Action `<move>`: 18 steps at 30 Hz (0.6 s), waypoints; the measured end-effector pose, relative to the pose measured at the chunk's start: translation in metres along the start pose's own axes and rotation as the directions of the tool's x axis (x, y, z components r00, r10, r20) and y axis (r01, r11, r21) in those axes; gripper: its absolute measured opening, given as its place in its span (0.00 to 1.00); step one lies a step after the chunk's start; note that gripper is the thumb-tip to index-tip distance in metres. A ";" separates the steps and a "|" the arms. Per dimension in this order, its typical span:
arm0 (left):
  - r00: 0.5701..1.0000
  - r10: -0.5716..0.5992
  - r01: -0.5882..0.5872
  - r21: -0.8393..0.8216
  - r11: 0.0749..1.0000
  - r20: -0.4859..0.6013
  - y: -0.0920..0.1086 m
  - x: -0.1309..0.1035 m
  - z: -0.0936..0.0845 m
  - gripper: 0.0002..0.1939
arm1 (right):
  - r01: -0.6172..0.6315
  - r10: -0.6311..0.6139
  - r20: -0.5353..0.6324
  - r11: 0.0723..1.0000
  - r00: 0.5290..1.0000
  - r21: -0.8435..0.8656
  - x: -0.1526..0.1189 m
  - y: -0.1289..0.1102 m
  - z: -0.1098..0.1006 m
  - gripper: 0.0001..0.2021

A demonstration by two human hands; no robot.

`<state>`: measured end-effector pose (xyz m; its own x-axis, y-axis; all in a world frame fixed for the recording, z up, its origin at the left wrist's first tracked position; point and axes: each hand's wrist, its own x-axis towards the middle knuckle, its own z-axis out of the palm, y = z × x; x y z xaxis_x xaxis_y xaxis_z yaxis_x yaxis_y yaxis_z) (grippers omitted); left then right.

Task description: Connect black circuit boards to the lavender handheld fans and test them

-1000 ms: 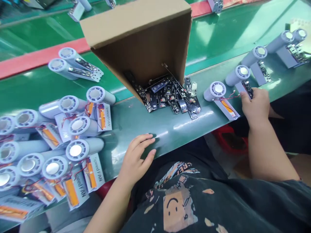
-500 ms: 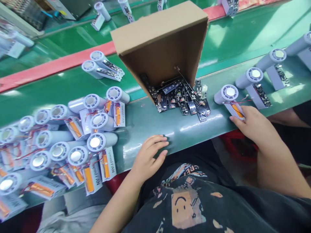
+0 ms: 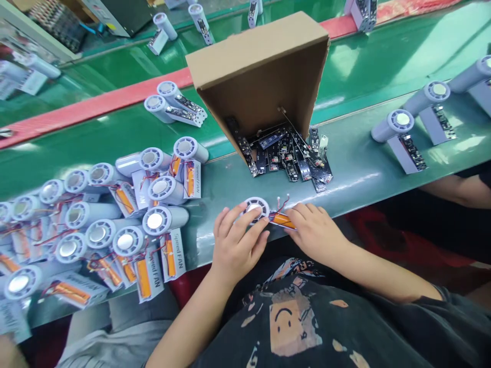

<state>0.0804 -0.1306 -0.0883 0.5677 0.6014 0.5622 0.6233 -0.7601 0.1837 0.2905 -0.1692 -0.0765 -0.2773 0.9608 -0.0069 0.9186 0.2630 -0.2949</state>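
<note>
The left hand [image 3: 236, 240] closes its grip on a small fan body [image 3: 256, 208] at the near edge of the green desk [image 3: 356, 168], fingers curled over its round white end. Just at 3 o'clock of it, the right hand [image 3: 314, 232] pinches the orange battery [image 3: 283, 220] wired to that fan body with red leads. At 12 o'clock stands a tipped cardboard box [image 3: 264, 71], with black circuit boards [image 3: 287, 158] spilling from its mouth. At 9 o'clock lies a heap of fan bodies [image 3: 115, 214]. At 2 o'clock, well apart, more finished fan bodies [image 3: 399, 125] lie in a row.
</note>
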 end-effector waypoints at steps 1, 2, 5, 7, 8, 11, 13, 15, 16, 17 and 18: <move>1.000 0.003 -0.003 0.023 1.000 0.029 -0.002 -0.001 0.001 0.14 | 0.001 -0.002 0.019 1.000 1.000 0.015 0.003 -0.005 0.002 0.10; 0.999 0.002 -0.003 0.032 0.999 0.040 -0.004 -0.001 0.001 0.12 | 0.008 -0.009 0.028 0.999 1.000 0.048 0.006 -0.007 0.002 0.12; 1.000 -0.019 0.018 0.036 0.999 0.020 -0.008 -0.003 0.001 0.11 | 0.018 -0.009 -0.051 0.982 0.999 0.186 0.013 0.003 -0.008 0.21; 1.000 -0.016 0.015 0.023 1.000 0.017 -0.008 -0.004 0.001 0.11 | -0.036 0.071 -0.205 0.985 0.976 0.170 0.019 0.021 -0.015 0.21; 1.000 -0.008 0.007 0.014 1.000 0.017 -0.008 -0.004 0.002 0.11 | -0.095 0.120 -0.287 0.990 0.950 0.100 0.023 0.032 -0.016 0.19; 1.000 0.000 0.001 -0.020 1.000 0.009 -0.006 -0.004 0.003 0.12 | -0.210 0.153 -0.383 0.971 0.911 -0.111 0.035 0.060 -0.012 0.11; 0.999 -0.038 0.037 -0.052 0.998 -0.018 -0.008 -0.005 0.002 0.14 | -0.194 0.120 -0.389 0.969 0.913 -0.156 0.040 0.072 -0.011 0.09; 0.993 -0.103 0.097 -0.097 0.991 -0.063 -0.013 -0.007 -0.002 0.16 | -0.177 0.100 -0.431 0.974 0.897 -0.142 0.039 0.077 -0.015 0.10; 0.986 -0.137 0.126 -0.121 0.985 -0.091 -0.016 -0.009 -0.005 0.17 | -0.166 0.088 -0.469 0.978 0.879 -0.128 0.036 0.077 -0.021 0.10; 0.977 -0.174 0.156 -0.146 0.977 -0.121 -0.019 -0.011 -0.009 0.18 | -0.150 0.073 -0.506 0.982 0.859 -0.114 0.032 0.075 -0.027 0.10; 0.965 -0.216 0.189 -0.173 0.967 -0.151 -0.020 -0.015 -0.014 0.17 | -0.125 0.048 -0.552 0.987 0.833 -0.103 0.026 0.072 -0.034 0.09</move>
<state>0.0524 -0.1275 -0.0892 0.3324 0.7070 0.6242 0.6169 -0.6636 0.4231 0.3587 -0.1221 -0.0653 -0.0318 0.8612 0.5073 0.9700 0.1489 -0.1920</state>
